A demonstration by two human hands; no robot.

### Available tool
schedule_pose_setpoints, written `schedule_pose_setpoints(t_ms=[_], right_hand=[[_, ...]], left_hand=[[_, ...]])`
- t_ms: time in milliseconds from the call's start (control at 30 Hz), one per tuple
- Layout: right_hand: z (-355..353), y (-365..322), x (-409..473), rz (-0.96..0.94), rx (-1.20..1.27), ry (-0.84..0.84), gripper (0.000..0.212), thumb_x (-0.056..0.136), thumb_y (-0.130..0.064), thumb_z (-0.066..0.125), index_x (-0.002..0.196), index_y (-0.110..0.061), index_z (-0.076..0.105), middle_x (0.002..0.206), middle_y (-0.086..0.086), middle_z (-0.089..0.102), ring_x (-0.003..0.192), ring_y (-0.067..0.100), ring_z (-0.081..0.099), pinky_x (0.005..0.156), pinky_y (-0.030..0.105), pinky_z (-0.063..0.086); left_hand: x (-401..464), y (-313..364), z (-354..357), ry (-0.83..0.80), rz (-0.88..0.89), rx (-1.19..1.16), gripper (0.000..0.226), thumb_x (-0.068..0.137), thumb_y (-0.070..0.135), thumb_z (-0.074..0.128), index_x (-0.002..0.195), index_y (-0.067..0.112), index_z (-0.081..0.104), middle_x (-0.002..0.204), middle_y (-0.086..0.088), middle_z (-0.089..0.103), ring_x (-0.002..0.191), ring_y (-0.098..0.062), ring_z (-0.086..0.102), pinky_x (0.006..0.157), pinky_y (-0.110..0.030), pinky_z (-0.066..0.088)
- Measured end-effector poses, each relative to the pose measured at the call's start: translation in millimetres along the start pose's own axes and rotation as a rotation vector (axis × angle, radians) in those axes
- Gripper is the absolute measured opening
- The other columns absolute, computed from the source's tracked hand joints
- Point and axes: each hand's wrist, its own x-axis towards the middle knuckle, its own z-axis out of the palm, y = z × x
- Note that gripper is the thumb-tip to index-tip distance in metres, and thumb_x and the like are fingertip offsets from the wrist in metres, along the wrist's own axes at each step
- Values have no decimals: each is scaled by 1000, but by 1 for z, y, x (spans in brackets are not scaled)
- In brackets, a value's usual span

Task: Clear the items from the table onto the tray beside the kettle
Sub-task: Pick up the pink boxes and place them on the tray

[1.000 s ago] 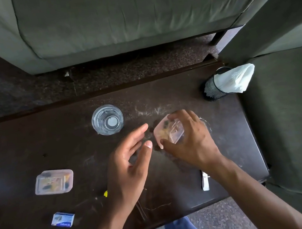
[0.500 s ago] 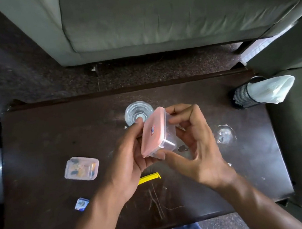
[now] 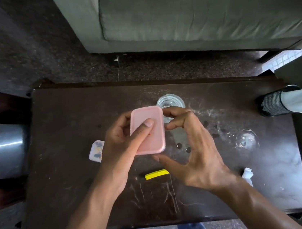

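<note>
A small box with a pink lid [image 3: 154,132] is held above the dark table [image 3: 63,124], lid towards me. My left hand [image 3: 123,145] grips it, thumb pressed on the lid. My right hand [image 3: 191,147] is beside it with fingers spread, fingertips close to the box's right edge and lower corner; contact is unclear. A clear glass [image 3: 170,102] stands just behind the box. A second small clear box [image 3: 96,151] lies left of my left hand, partly hidden. A yellow strip [image 3: 157,174] lies below the hands.
A black mesh holder with white tissue [image 3: 284,102] stands at the table's right end. A paper scrap [image 3: 247,174] and a wet ring [image 3: 246,139] lie at right. A grey sofa [image 3: 191,11] is beyond the table. A metal object [image 3: 9,147] sits at far left.
The pink-lidded box was lifted off the table by my right hand, passed into my left hand and turned lid-up. My right hand's fingers have spread away from it. The view shifted left.
</note>
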Motion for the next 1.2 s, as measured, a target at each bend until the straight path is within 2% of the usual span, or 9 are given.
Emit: schedule_pose_setpoints(t_ms=[100, 200, 300, 367, 500, 633, 867, 1067, 1200], right_hand=[[10, -2, 2, 16, -76, -31, 55, 75, -27, 88, 119, -11, 58, 141, -3, 56, 135, 13, 56, 103, 26, 49], [25, -3, 7, 83, -152, -9, 44, 81, -19, 80, 120, -18, 59, 131, -8, 60, 123, 8, 59, 97, 32, 55], [44, -4, 11, 218, -206, -12, 44, 87, -13, 75, 125, -24, 57, 120, -9, 64, 108, 11, 65, 89, 42, 58], [58, -5, 16, 285, -254, -87, 44, 89, -16, 75, 129, -24, 56, 120, -8, 64, 105, 14, 65, 90, 43, 58], [95, -3, 27, 287, -378, -330, 52, 91, -25, 73, 139, -23, 54, 133, -1, 61, 121, 21, 60, 103, 42, 52], [136, 4, 39, 262, -450, -450, 62, 89, -37, 77, 145, -22, 54, 139, 2, 59, 128, 25, 54, 108, 34, 41], [201, 13, 53, 219, -699, -595, 81, 76, -59, 82, 144, -30, 46, 139, 5, 50, 130, 32, 50, 101, 45, 50], [226, 13, 55, 227, -858, -544, 70, 78, -55, 81, 132, -28, 47, 131, 6, 54, 122, 32, 56, 94, 44, 52], [229, 9, 58, 209, -854, -519, 62, 80, -49, 80, 131, -28, 52, 129, 5, 57, 119, 31, 59, 91, 43, 53]], left_hand=[[1, 1, -20, 94, 125, 66, 49, 68, 53, 83, 110, 27, 78, 85, 15, 75, 73, 2, 67, 57, -11, 50], [3, 1, -44, 184, 188, 86, 34, 71, 52, 83, 103, 39, 79, 92, 15, 78, 81, 1, 69, 66, -16, 56], [4, 0, -68, 274, 202, 68, 39, 76, 48, 84, 111, 33, 78, 94, 15, 79, 84, 1, 71, 68, -18, 58], [6, 1, -85, 323, 195, 31, 40, 76, 48, 84, 113, 33, 78, 96, 15, 79, 88, 0, 72, 69, -22, 61], [9, 1, -118, 384, 168, -11, 41, 81, 45, 82, 120, 32, 76, 107, 11, 79, 103, -11, 74, 81, -41, 66], [12, -1, -143, 430, 168, -33, 32, 89, 35, 75, 121, 29, 74, 109, 9, 76, 106, -15, 72, 90, -53, 65], [10, -1, -169, 476, 155, -28, 33, 89, 35, 74, 121, 28, 74, 109, 7, 73, 109, -17, 70, 97, -62, 63], [7, -4, -187, 465, 165, -46, 28, 90, 34, 73, 117, 29, 74, 100, 15, 74, 102, -12, 71, 90, -53, 65], [6, -7, -197, 470, 170, -70, 29, 90, 34, 73, 118, 27, 74, 100, 15, 74, 103, -13, 70, 89, -49, 64]])
